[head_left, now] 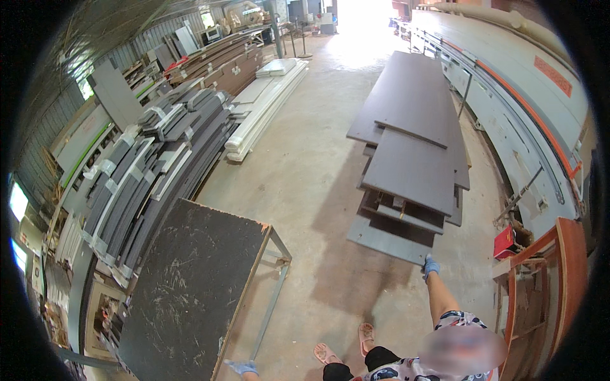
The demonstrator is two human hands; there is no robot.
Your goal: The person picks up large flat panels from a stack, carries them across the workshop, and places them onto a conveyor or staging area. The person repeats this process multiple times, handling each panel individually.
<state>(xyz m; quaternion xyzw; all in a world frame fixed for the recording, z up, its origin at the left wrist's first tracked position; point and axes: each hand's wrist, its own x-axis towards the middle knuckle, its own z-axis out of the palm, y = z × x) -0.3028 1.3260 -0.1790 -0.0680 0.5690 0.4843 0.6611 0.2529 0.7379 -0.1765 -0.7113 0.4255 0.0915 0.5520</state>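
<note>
My right hand (431, 267), in a blue glove, reaches forward with the arm stretched out. Its fingers close on the near right corner of a grey board (389, 240), the lowest and nearest of those sticking out from a stack. Larger dark grey panels (412, 166) lie above that board, overlapping unevenly. At the lower edge, my left hand (241, 367), gloved as well, is beside the near corner of a black-topped table (190, 286). The left fingers are extended and hold nothing; whether they touch the table edge I cannot tell.
Wrapped grey panels (130, 197) are piled at the left, with long white boards (264, 105) beyond them. A long machine (508, 82) with an orange strip runs along the right. Nearer on that side stand a brown frame (567, 286) and a red box (506, 242).
</note>
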